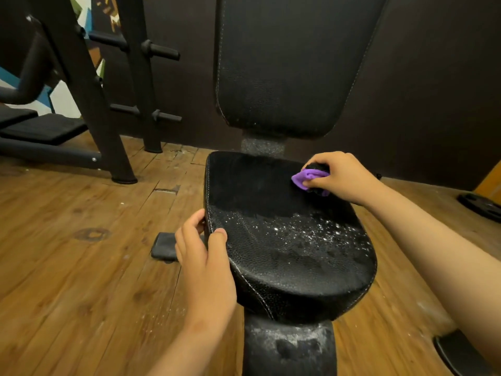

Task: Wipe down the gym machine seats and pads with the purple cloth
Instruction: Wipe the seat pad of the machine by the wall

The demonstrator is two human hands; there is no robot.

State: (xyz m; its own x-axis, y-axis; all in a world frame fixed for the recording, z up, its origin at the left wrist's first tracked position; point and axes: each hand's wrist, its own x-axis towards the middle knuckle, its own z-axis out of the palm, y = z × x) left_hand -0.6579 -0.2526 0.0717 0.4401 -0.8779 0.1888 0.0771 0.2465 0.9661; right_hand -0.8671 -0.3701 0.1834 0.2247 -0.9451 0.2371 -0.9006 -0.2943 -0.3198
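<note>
Hands, right [342, 178] gripping cloth [305, 179], left [204, 257] holding seat [294, 260]

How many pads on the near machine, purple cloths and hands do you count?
black pads: 2, seat, backrest
purple cloth: 1
hands: 2, left hand, right hand
total: 5

Note the worn wooden plank floor [67, 240]; ahead of you rises a dark wall [433, 77], and a black steel rack [92, 104] stands left.
</note>
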